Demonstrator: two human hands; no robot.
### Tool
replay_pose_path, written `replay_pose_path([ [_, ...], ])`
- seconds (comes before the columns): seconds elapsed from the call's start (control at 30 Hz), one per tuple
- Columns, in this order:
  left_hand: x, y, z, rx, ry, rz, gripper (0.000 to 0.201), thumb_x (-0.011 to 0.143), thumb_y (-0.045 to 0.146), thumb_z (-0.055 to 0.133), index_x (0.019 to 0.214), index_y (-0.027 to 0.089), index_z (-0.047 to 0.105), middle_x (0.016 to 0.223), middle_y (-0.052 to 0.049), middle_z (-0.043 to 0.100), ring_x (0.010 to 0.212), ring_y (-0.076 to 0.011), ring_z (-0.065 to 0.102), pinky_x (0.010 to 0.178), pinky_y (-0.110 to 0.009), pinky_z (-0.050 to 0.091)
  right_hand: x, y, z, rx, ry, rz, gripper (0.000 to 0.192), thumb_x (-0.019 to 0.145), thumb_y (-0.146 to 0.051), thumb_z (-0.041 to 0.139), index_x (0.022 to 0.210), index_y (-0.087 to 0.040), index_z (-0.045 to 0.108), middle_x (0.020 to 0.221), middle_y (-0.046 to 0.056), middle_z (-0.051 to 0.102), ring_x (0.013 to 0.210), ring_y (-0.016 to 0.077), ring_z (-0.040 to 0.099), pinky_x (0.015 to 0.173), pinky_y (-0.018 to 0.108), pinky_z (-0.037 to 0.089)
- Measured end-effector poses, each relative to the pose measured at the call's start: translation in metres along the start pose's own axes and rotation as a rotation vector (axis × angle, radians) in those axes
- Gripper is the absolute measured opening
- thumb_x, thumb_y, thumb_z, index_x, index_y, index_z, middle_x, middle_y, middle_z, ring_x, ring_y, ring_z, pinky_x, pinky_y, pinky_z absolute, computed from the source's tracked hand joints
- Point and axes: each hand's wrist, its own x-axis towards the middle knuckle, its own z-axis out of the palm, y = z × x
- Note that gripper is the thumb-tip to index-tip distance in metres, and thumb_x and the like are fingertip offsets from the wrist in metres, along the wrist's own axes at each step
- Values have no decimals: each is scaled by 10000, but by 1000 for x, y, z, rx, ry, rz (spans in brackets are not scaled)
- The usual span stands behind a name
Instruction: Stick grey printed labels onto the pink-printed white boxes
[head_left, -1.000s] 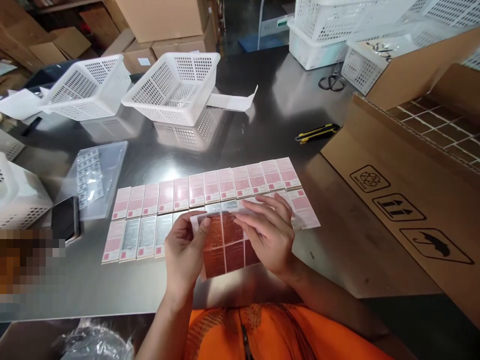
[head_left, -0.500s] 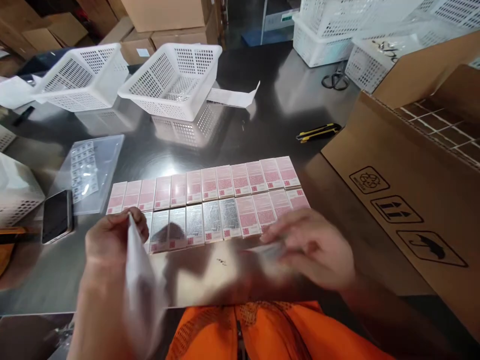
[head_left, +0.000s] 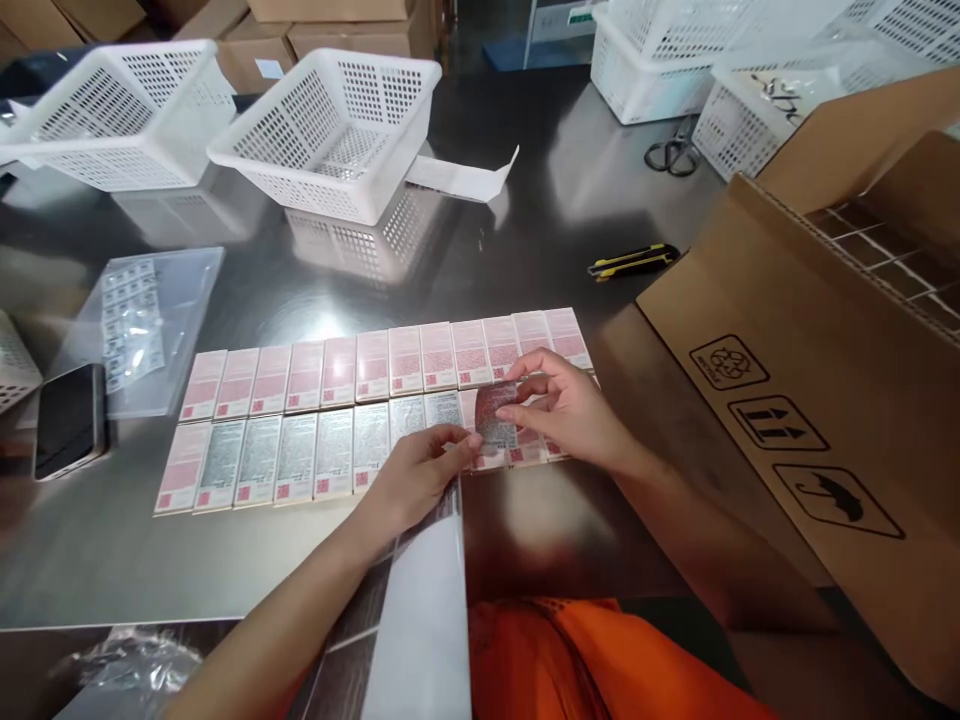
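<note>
Baskets (head_left: 330, 130) (white, perforated) hold nothing visible; hands (head_left: 559, 410) pinch a label (head_left: 495, 418).

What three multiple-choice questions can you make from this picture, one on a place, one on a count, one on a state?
1. Where does the utility knife lie?
A. in a basket
B. on the steel table, beyond the small boxes
C. on a phone

2. How many rows do the small boxes form?
A. one
B. two
C. four

3. What does the right hand do?
A. pinches a small label
B. lies flat on the table
C. grips scissors

Key: 1 B, the knife lies on bare steel behind the rows. 2 B, an upper and a lower row show. 3 A, thumb and fingers close on the label, while the left hand holds a sheet.
</note>
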Motion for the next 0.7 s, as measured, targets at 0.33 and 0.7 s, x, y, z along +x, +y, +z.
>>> replay_pose_path([
  [0.33,4,3,12,452,205,18,366,899,441,505,647,209,633,573,11,576,582,-162,508,589,-288,310,16,14,1,-422,144,-237,141,847,-336,726,913,-212,709,931,33,696,855,171,663,726,285,545],
  [0.7,12,5,14,704,154,-93,374,935,311,465,612,183,603,555,-8,541,540,-143,408,589,-313,231,31,28,14,-670,129,-121,159,855,-255,715,722,-180,669,713,0,649,655,142,569,607,275,405],
])
